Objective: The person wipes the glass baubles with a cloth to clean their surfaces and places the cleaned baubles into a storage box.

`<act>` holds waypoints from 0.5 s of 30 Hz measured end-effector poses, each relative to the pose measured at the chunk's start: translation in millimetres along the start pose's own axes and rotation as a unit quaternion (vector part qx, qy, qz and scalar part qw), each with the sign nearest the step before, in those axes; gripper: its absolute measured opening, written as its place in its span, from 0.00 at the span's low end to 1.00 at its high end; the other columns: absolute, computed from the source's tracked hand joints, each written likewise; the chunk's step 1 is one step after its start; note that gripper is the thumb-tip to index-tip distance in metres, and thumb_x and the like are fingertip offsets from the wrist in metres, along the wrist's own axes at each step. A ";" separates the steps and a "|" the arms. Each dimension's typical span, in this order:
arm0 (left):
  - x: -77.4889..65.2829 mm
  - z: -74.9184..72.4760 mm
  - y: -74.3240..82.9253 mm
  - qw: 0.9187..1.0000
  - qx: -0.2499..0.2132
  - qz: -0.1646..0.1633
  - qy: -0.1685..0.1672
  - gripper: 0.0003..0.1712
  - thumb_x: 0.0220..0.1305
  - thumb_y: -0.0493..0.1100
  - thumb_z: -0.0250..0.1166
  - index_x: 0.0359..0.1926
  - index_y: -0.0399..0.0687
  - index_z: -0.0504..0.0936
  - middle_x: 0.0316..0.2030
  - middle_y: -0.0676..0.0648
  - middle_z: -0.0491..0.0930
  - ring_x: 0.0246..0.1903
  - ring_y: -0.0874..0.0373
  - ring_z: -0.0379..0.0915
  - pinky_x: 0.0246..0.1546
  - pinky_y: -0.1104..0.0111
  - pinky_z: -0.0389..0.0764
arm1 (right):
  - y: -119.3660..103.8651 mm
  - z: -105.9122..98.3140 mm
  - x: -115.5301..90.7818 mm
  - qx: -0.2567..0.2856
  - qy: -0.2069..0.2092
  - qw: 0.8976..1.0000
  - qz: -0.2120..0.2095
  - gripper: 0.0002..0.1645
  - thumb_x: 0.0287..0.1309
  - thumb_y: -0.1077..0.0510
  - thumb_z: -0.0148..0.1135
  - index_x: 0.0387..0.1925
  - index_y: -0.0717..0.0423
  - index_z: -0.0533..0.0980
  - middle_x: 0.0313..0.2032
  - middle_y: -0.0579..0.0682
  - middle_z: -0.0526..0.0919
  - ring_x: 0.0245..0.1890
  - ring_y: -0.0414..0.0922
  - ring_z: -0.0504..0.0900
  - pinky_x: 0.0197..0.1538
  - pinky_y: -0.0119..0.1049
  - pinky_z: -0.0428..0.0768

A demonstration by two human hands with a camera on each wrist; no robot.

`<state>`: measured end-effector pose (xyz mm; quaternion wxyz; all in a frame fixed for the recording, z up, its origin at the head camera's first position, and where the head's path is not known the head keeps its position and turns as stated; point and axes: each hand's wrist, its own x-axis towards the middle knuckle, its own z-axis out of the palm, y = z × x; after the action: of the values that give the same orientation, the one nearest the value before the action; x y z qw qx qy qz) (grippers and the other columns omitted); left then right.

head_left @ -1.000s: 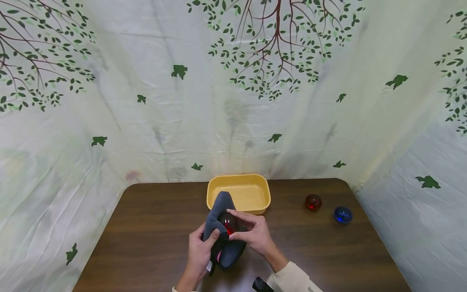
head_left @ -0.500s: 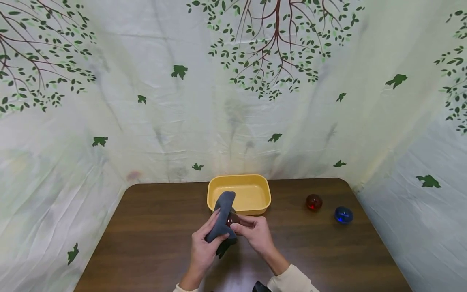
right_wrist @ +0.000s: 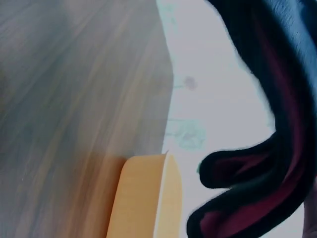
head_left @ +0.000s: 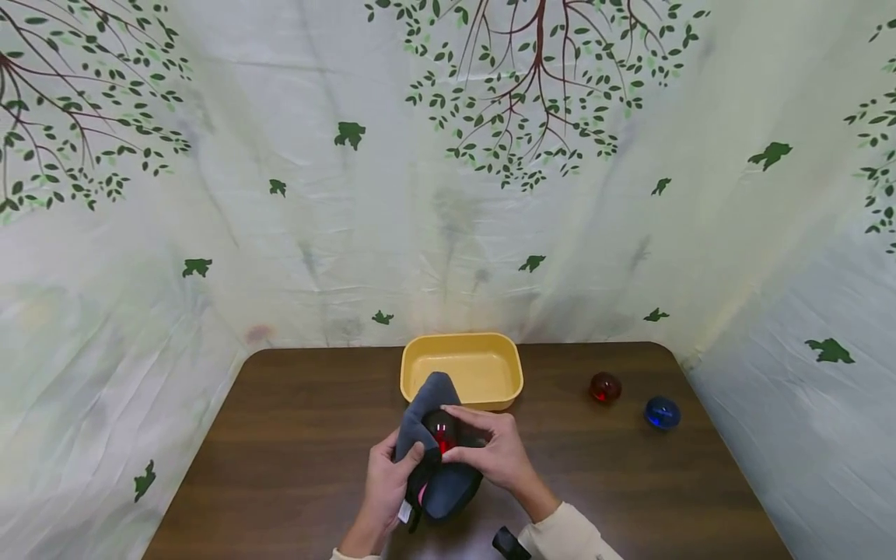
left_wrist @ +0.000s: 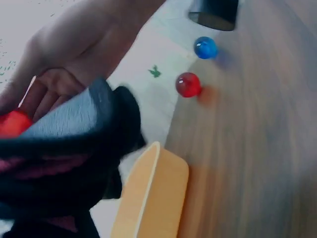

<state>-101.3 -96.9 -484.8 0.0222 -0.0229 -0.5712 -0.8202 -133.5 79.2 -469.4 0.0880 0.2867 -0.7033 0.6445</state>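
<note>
Gripping the gray cloth (head_left: 453,490) in the left hand (head_left: 383,476), with thumb and fingers bent around its edge, on the near side of the yellow tub (head_left: 486,365). Pinching a red ball (head_left: 442,429) within the cloth's fold between thumb and fingers of the right hand (head_left: 500,453), likewise before the tub. Noting a second red ball (head_left: 605,387) and a blue ball (head_left: 662,413) to the tub's right.

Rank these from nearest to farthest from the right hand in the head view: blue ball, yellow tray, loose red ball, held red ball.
1. Held red ball: in the grip of the right hand.
2. Yellow tray: just beyond the hand.
3. Loose red ball: off to the right.
4. Blue ball: farther right.
</note>
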 end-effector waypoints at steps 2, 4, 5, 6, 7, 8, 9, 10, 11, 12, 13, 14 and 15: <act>-0.8 2.4 -3.2 1.000 0.019 0.021 0.009 0.22 0.59 0.30 0.66 0.56 0.34 0.78 0.41 0.54 0.84 0.41 0.60 0.81 0.42 0.68 0.82 | -2.5 1.0 -1.2 0.017 0.016 0.998 0.059 0.30 0.42 0.71 0.74 0.51 0.70 0.78 0.47 0.64 0.83 0.46 0.48 0.84 0.46 0.38 0.82; -0.9 4.6 -6.1 0.997 0.047 0.061 0.018 0.30 0.53 0.26 0.68 0.59 0.26 0.72 0.45 0.55 0.84 0.44 0.62 0.81 0.43 0.69 0.82 | -2.1 3.0 -1.5 0.037 0.029 0.992 0.121 0.26 0.49 0.66 0.72 0.52 0.68 0.78 0.46 0.63 0.83 0.44 0.47 0.84 0.45 0.38 0.82; -0.4 5.1 -7.5 0.993 0.069 0.091 0.019 0.33 0.50 0.24 0.69 0.60 0.25 0.71 0.48 0.53 0.83 0.47 0.62 0.79 0.45 0.71 0.80 | -1.1 4.2 -1.4 0.051 0.037 0.986 0.154 0.24 0.52 0.63 0.71 0.52 0.67 0.79 0.46 0.62 0.83 0.43 0.46 0.85 0.44 0.37 0.83; 0.2 5.3 -8.5 0.987 0.095 0.127 0.016 0.35 0.47 0.22 0.70 0.59 0.24 0.70 0.50 0.50 0.82 0.49 0.62 0.78 0.47 0.72 0.79 | -0.8 5.1 -1.1 0.062 0.044 0.981 0.180 0.23 0.54 0.61 0.70 0.51 0.67 0.79 0.45 0.62 0.84 0.42 0.46 0.85 0.43 0.38 0.83; 0.9 5.2 -9.4 0.978 0.125 0.166 0.012 0.37 0.43 0.21 0.72 0.58 0.25 0.72 0.52 0.47 0.81 0.51 0.63 0.77 0.49 0.74 0.77 | -0.3 5.9 -0.7 0.072 0.050 0.976 0.201 0.22 0.56 0.58 0.69 0.49 0.68 0.80 0.43 0.62 0.84 0.40 0.46 0.86 0.42 0.38 0.83; 1.7 4.8 -9.9 0.966 0.156 0.204 0.007 0.38 0.40 0.21 0.73 0.58 0.25 0.73 0.53 0.44 0.79 0.53 0.63 0.75 0.51 0.75 0.76 | 0.1 6.4 -0.2 0.080 0.055 0.972 0.215 0.21 0.57 0.57 0.68 0.47 0.69 0.81 0.42 0.63 0.85 0.39 0.46 0.86 0.40 0.39 0.84; 2.7 4.3 -10.7 0.952 0.187 0.242 0.004 0.38 0.37 0.21 0.74 0.56 0.26 0.75 0.54 0.39 0.78 0.55 0.63 0.73 0.52 0.76 0.74 | 0.0 6.8 0.3 0.088 0.058 0.968 0.228 0.21 0.58 0.56 0.67 0.46 0.70 0.81 0.41 0.63 0.85 0.37 0.46 0.86 0.39 0.40 0.84; 3.5 3.5 -11.0 0.938 0.212 0.272 0.003 0.39 0.35 0.21 0.75 0.55 0.27 0.76 0.55 0.36 0.77 0.56 0.63 0.71 0.54 0.77 0.72 | 0.4 7.1 0.5 0.098 0.060 0.964 0.238 0.21 0.59 0.56 0.67 0.45 0.71 0.81 0.40 0.64 0.85 0.36 0.46 0.86 0.38 0.40 0.84; 4.1 3.1 -10.9 0.930 0.228 0.289 0.000 0.39 0.34 0.21 0.76 0.55 0.28 0.77 0.55 0.33 0.76 0.57 0.62 0.71 0.55 0.77 0.71 | 0.8 7.1 0.3 0.111 0.061 0.962 0.242 0.21 0.60 0.56 0.66 0.45 0.73 0.81 0.40 0.65 0.84 0.35 0.46 0.86 0.37 0.41 0.84; 4.4 3.0 -10.6 0.927 0.233 0.293 -0.002 0.38 0.34 0.22 0.76 0.54 0.29 0.78 0.55 0.32 0.76 0.57 0.62 0.70 0.55 0.78 0.70 | 1.4 7.0 0.0 0.120 0.061 0.961 0.242 0.21 0.60 0.57 0.66 0.45 0.74 0.80 0.40 0.66 0.84 0.35 0.46 0.86 0.38 0.41 0.84; 4.6 3.2 -10.0 0.929 0.233 0.288 -0.001 0.38 0.35 0.22 0.76 0.54 0.29 0.78 0.55 0.32 0.76 0.57 0.62 0.70 0.55 0.78 0.70 | 1.9 6.8 -0.6 0.126 0.060 0.962 0.236 0.21 0.60 0.58 0.66 0.46 0.74 0.79 0.41 0.67 0.84 0.36 0.46 0.86 0.39 0.40 0.84; 4.6 3.9 -9.0 0.936 0.225 0.271 0.002 0.38 0.36 0.22 0.76 0.55 0.29 0.78 0.55 0.33 0.76 0.57 0.63 0.70 0.55 0.78 0.70 | 2.3 6.5 -1.5 0.129 0.058 0.964 0.226 0.21 0.59 0.59 0.66 0.47 0.74 0.79 0.43 0.67 0.83 0.38 0.46 0.86 0.40 0.40 0.84; 4.4 4.8 -8.0 0.946 0.212 0.245 0.007 0.37 0.38 0.23 0.75 0.56 0.29 0.77 0.56 0.36 0.76 0.57 0.64 0.71 0.55 0.78 0.70 | 2.6 6.1 -2.4 0.133 0.056 0.966 0.213 0.22 0.58 0.61 0.67 0.50 0.74 0.78 0.45 0.67 0.82 0.40 0.46 0.85 0.42 0.39 0.84</act>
<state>-106.2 -89.7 -490.4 0.2314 -0.1510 -0.7081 -0.6497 -131.4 74.1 -473.8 -0.0510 0.1031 -0.6503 0.7509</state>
